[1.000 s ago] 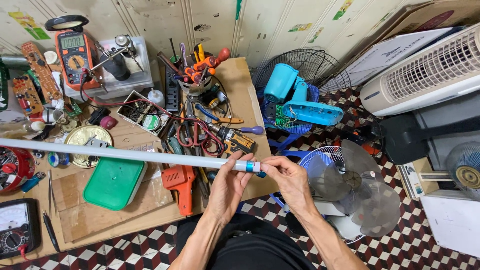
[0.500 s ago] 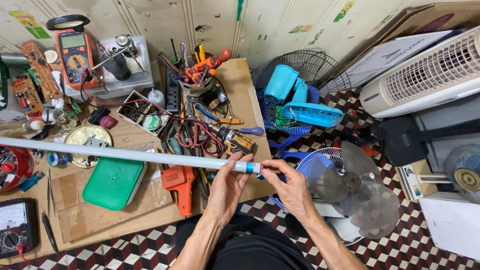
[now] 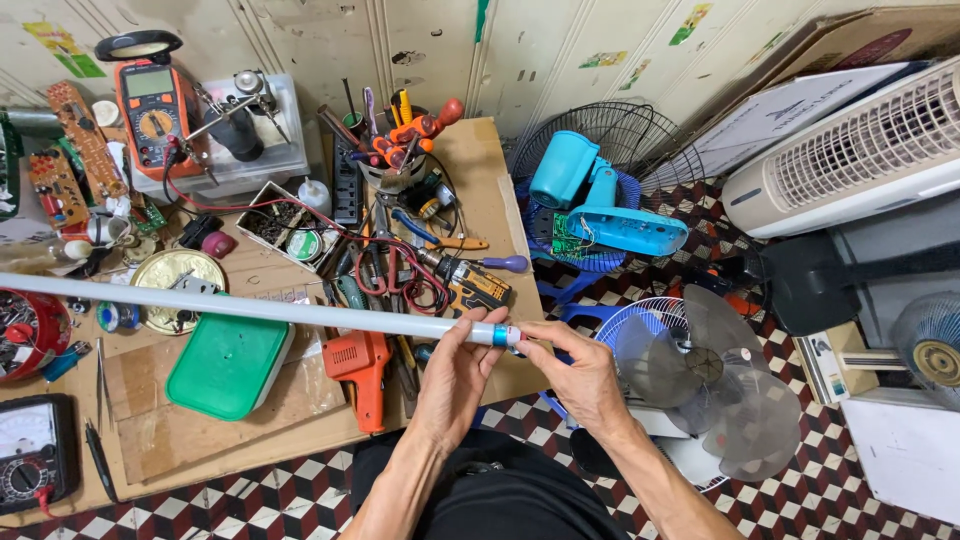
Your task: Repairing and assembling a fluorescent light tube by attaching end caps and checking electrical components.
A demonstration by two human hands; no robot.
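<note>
Tube (image 3: 250, 308), one long white lamp with a blue band at its near end, lies level across the workbench (image 3: 480, 190), its far end running off the left edge of the view and its banded end hanging just past the bench's right front corner. Left hand (image 3: 455, 375) closes its fingers around the tube just beside the band; right hand (image 3: 580, 375) pinches the end cap beyond it. Room along the front edge is tight: one green lid (image 3: 228, 362) and one orange glue gun (image 3: 360, 362) lie right under the tube, touching the cardboard sheet there. Further back, tangled red leads and pliers crowd the middle, and a cup of screwdrivers (image 3: 395, 150) stands near the back edge. Two meters show: an orange one (image 3: 150, 110) at the back left corner, a black one (image 3: 30, 460) at the front left corner. Off the right edge, on the checkered floor, are a grey fan blade (image 3: 720, 380), one blue fan body (image 3: 600, 210) and one white cooler (image 3: 850, 150).
</note>
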